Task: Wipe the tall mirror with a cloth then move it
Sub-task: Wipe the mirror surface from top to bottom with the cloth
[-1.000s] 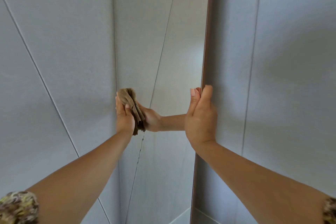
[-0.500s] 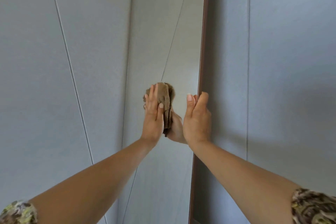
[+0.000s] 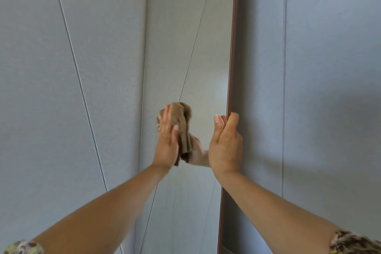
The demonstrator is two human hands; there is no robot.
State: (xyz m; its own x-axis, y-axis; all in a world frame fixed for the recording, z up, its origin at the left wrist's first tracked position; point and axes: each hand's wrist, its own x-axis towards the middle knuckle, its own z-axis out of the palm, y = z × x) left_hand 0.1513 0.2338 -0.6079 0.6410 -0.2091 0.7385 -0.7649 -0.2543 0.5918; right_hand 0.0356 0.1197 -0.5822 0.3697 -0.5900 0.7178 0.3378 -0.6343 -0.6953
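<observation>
The tall mirror point(image 3: 185, 37) stands against a grey wall, its glass showing reflected grey panels, with a thin brown frame point(image 3: 234, 47) along its right edge. My left hand point(image 3: 167, 144) presses a crumpled brown cloth point(image 3: 183, 121) flat against the glass near the mirror's left side; the hand's reflection shows just behind the cloth. My right hand point(image 3: 225, 142) is wrapped around the brown frame edge, fingers on the glass side and thumb behind.
Grey wall panels point(image 3: 61, 88) with thin seams lie left of the mirror, and more grey wall point(image 3: 309, 68) lies to its right, carrying a soft shadow. Both my forearms reach up from the bottom corners, patterned sleeves at the frame's edges.
My left hand with the cloth swept rightward across the glass from the left edge toward the middle, then shifted slightly back left. My right hand kept its grip on the frame.
</observation>
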